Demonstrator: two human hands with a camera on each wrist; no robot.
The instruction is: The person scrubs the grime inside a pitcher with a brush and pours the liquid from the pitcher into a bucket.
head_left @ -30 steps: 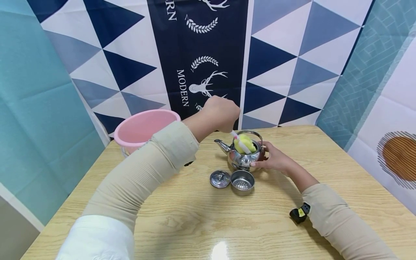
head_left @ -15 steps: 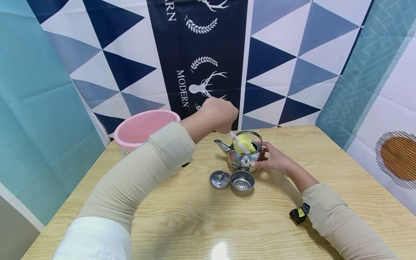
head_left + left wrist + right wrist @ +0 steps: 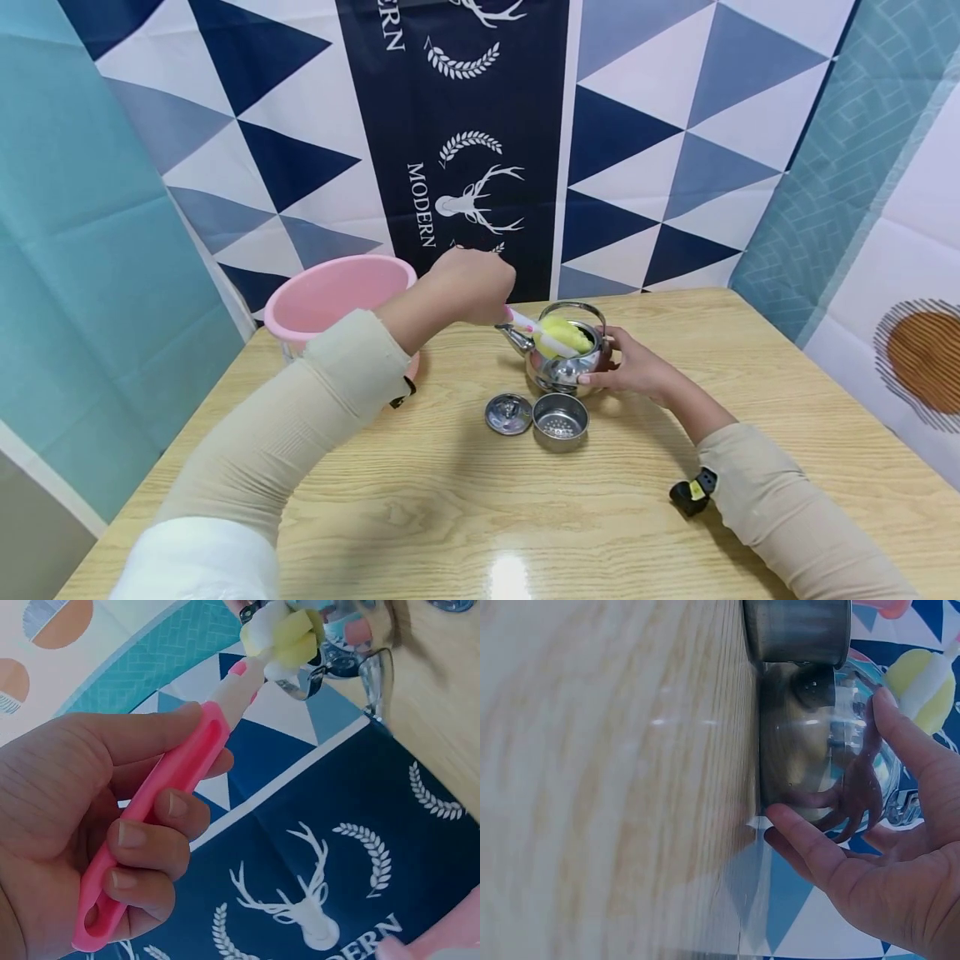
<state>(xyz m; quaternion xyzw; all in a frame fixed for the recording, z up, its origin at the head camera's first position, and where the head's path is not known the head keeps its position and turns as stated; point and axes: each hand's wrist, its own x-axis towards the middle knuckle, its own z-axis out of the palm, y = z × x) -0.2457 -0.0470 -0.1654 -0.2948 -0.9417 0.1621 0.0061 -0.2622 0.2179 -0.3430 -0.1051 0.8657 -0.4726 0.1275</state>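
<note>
My left hand grips a bottle brush with a yellow sponge head. In the left wrist view, the fingers wrap round its pink handle. The brush slants into the open top of a shiny steel kettle, its sponge overlapping the rim and the lower end hidden inside. On the kettle's right side, my right hand holds the body between thumb and fingers, as the right wrist view shows. The kettle stands upright on the table, spout to the left, hoop handle raised. In front lie its lid and a perforated strainer cup.
A pink basin stands at the back left, partly behind my left forearm. The wooden table meets a patterned cloth wall at its back. A black wrist device hangs by the right sleeve.
My left hand has moved left and lower, tilting the brush handle closer to level, while the sponge stays at the kettle's mouth. My right hand and the kettle have stayed put.
</note>
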